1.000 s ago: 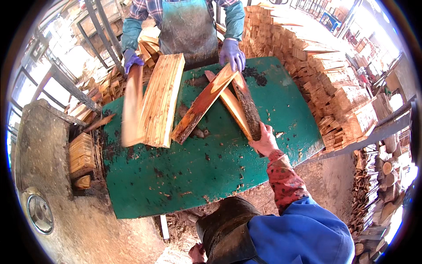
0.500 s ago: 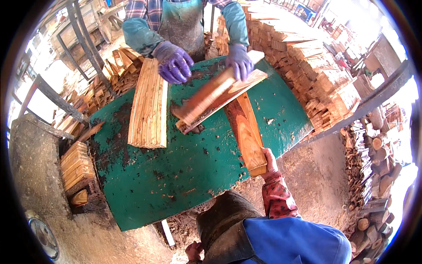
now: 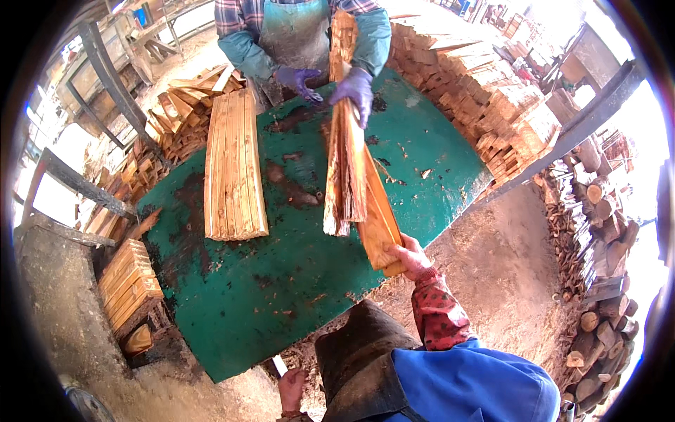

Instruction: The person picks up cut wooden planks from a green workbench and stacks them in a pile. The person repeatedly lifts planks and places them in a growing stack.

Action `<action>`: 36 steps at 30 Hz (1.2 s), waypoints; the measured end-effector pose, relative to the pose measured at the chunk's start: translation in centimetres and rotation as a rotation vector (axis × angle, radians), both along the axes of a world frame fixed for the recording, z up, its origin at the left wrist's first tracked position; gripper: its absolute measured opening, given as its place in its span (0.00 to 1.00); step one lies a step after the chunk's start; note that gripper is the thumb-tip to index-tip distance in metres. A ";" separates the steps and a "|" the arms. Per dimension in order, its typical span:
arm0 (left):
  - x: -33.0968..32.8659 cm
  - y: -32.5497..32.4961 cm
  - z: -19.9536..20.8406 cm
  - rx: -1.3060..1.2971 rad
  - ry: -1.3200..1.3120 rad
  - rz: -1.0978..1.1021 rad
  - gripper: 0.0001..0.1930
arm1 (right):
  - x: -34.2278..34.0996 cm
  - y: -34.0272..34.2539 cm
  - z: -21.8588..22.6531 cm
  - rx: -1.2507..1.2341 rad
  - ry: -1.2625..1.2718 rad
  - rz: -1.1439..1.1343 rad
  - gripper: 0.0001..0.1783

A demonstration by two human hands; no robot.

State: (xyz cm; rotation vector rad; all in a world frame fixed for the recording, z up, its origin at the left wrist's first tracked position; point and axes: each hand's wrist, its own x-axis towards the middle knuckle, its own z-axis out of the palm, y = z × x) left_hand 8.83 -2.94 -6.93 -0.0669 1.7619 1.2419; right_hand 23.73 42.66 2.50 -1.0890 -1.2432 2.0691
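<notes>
My right hand [image 3: 410, 257] grips the near end of a wooden board [image 3: 380, 211], thumb on its upper face, at the near edge of the green table [image 3: 281, 302]. Low beside my dark apron, my left hand [image 3: 291, 389] is curled closed near a white strip [image 3: 280, 365]; anything inside it is hidden. Across the table, a co-worker's purple-gloved hand [image 3: 354, 92] holds rough split boards [image 3: 344, 169] upright, partly over my board. The co-worker's other gloved hand [image 3: 298, 82] is spread, with nothing in it. A bundle of planks [image 3: 233, 165] lies left on the table.
Stacked wood pieces [image 3: 485, 98] rise behind the table at right, with more piled wood [image 3: 186, 112] at left. A plank stack [image 3: 130, 281] stands by the table's left edge. Dark metal bars [image 3: 562, 133] flank both sides. Logs [image 3: 605, 316] lie at far right.
The co-worker's boards have swung from a slanting position to point toward me. My right hand and its board have shifted slightly left. My left hand has come up beside the white strip.
</notes>
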 end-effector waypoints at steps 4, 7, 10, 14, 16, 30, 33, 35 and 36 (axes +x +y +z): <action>-1.2 3.8 3.4 0.140 0.005 -0.091 0.15 | 0.7 -1.7 1.7 0.147 -0.096 0.134 0.34; -1.3 9.0 7.4 0.179 -0.058 -0.124 0.17 | 2.6 -3.6 3.4 0.068 -0.105 0.121 0.34; -1.2 12.7 9.1 0.335 -0.049 -0.115 0.16 | 3.9 -4.9 5.3 -0.013 -0.103 0.136 0.34; -1.9 19.4 9.5 0.479 -0.085 -0.137 0.15 | 4.9 -5.5 7.4 -0.061 -0.134 0.186 0.35; -2.2 22.7 10.5 0.510 -0.078 -0.142 0.16 | 5.4 -5.7 8.9 -0.062 -0.162 0.236 0.35; -3.2 19.6 14.4 0.623 0.209 0.565 0.15 | 1.5 -5.7 11.2 0.501 -0.227 0.893 0.38; -2.7 14.9 13.4 0.506 0.329 0.687 0.17 | -2.4 -6.4 11.1 0.727 -0.122 1.095 0.38; -2.4 12.9 13.2 0.418 0.361 0.760 0.19 | -5.2 -7.3 10.2 0.909 -0.050 1.138 0.38; -2.5 12.0 12.7 0.380 0.363 0.798 0.19 | -6.6 -7.8 9.4 1.000 -0.009 1.159 0.38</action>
